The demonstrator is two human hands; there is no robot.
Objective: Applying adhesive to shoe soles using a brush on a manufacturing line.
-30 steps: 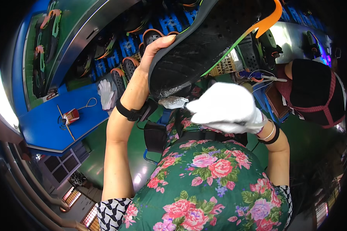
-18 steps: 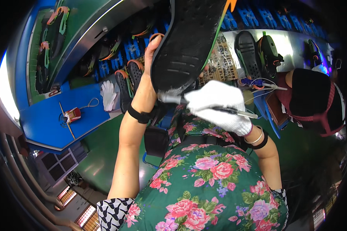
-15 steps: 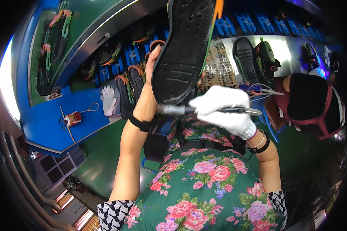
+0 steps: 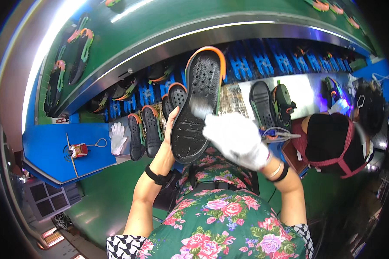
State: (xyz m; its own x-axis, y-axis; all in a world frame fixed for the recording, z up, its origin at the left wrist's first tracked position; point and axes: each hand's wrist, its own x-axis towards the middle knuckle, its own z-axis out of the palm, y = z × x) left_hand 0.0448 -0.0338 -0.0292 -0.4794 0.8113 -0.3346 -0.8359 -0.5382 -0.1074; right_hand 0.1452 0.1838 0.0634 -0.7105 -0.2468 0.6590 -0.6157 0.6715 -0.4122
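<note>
My bare left hand (image 4: 170,127) grips a black shoe sole (image 4: 189,134) by its left edge. The sole stands heel end up, its orange-rimmed heel away from me and its hole-dotted inner face toward me. In my white-gloved right hand (image 4: 237,139) is a brush (image 4: 200,108), its pale bristles blurred against the middle of that face. Wet-looking streaks shine on the lower part of the sole. Most of the brush's handle is hidden by the glove. Just left of the held sole, several more soles (image 4: 152,131) with orange and green edging lean on the bench.
A white glove (image 4: 117,138) lies beside a blue side table (image 4: 47,140) holding a small red item (image 4: 78,150). Beyond is a green conveyor (image 4: 173,19) with a metal edge above blue racks (image 4: 263,64). Two soles (image 4: 261,103) stand right; a co-worker (image 4: 328,140) sits beyond them.
The sole has come lower and its heel end now shows. My right hand has moved the brush from the toe end up to the middle. The view has tilted farther up.
</note>
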